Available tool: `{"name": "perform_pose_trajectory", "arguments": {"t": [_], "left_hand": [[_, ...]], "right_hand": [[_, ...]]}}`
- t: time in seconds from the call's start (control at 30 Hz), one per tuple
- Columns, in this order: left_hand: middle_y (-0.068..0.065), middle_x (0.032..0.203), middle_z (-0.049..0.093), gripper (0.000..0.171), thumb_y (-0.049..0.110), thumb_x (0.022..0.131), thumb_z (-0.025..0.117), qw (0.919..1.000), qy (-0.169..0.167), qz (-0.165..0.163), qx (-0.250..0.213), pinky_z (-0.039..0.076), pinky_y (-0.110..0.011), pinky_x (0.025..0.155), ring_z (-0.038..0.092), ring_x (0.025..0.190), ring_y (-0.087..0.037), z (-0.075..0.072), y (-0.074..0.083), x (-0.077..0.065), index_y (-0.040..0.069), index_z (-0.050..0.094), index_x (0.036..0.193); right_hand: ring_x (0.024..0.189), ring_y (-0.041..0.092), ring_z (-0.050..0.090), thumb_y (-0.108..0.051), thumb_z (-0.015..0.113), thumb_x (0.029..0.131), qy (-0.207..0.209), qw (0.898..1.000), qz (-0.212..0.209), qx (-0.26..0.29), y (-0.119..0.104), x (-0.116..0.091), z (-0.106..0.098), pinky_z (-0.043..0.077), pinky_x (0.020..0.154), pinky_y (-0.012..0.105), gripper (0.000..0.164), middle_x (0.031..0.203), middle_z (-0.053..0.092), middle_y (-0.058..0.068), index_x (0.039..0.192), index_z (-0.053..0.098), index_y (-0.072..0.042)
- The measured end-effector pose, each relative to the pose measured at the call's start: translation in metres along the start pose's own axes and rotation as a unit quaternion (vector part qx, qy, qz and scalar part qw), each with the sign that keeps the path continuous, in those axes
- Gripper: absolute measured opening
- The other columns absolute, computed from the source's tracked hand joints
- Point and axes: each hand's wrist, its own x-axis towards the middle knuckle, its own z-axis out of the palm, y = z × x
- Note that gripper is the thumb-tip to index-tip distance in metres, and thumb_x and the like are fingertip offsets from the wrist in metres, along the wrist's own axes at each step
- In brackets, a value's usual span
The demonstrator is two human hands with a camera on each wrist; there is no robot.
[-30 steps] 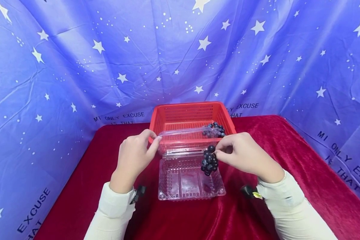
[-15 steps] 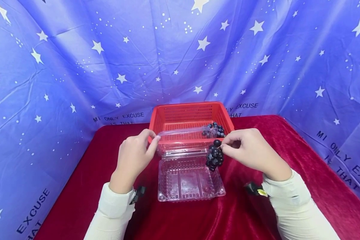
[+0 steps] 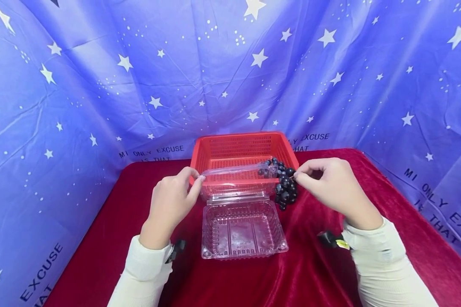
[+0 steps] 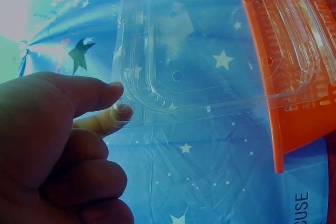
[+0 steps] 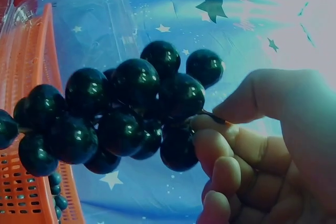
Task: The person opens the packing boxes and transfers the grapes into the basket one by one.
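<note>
Between thumb and forefinger, my right hand (image 3: 332, 183) pinches the stem of a bunch of dark grapes (image 3: 286, 191), which hangs by the basket's near right corner. The right wrist view shows the bunch (image 5: 131, 93) close up, its stem (image 5: 214, 116) between the fingertips. My left hand (image 3: 174, 196) pinches the left corner of the raised clear lid (image 3: 234, 171); in the left wrist view thumb and forefinger hold that lid's edge (image 4: 173, 111). Below the lid, the clear plastic clamshell's base (image 3: 242, 230) lies on the table with no grapes in it.
Behind the clamshell stands a red slotted basket (image 3: 242, 138), with more dark grapes (image 3: 274, 163) at its right end, partly seen through the lid. Red velvet cloth (image 3: 138, 213) covers the table. A blue star-printed curtain (image 3: 199, 64) surrounds the back and sides.
The right hand has carried the grape bunch rightward and slightly away, from over the clamshell's right side to beside the basket corner. My left hand and the lid have stayed nearly still.
</note>
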Motion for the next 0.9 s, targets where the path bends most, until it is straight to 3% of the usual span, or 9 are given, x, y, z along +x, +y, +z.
{"name": "perform_pose_trajectory", "arguments": {"t": [0.67, 0.83, 0.9], "left_hand": [[0.007, 0.043, 0.03, 0.021, 0.038, 0.091, 0.059, 0.9999, -0.008, -0.006, -0.003, 0.025, -0.027, 0.037, 0.028, 0.038, -0.011, 0.001, 0.001, -0.001, 0.017, 0.063, 0.089], [0.008, 0.044, 0.031, 0.019, 0.037, 0.09, 0.059, 0.9999, -0.011, -0.006, -0.001, 0.026, -0.027, 0.038, 0.028, 0.038, -0.01, 0.001, 0.001, -0.001, 0.018, 0.062, 0.089], [0.008, 0.044, 0.032, 0.019, 0.037, 0.09, 0.06, 0.9999, -0.011, -0.005, -0.002, 0.026, -0.027, 0.038, 0.029, 0.039, -0.01, 0.0, 0.002, 0.0, 0.019, 0.062, 0.089]], "right_hand": [[0.05, 0.012, 0.042, -0.037, 0.069, 0.084, 0.091, 0.993, 0.065, 0.036, 0.014, 0.005, -0.007, 0.033, 0.045, 0.028, 0.014, 0.057, 0.058, -0.005, 0.075, 0.074, -0.027], [0.051, 0.01, 0.042, -0.039, 0.068, 0.084, 0.101, 0.989, 0.082, 0.066, 0.017, 0.008, -0.007, 0.032, 0.043, 0.029, 0.017, 0.063, 0.065, -0.005, 0.077, 0.075, -0.025], [0.053, 0.008, 0.049, -0.034, 0.067, 0.086, 0.102, 0.986, 0.091, 0.093, 0.018, 0.01, -0.006, 0.035, 0.043, 0.027, 0.015, 0.068, 0.069, -0.003, 0.081, 0.076, -0.022]]}}
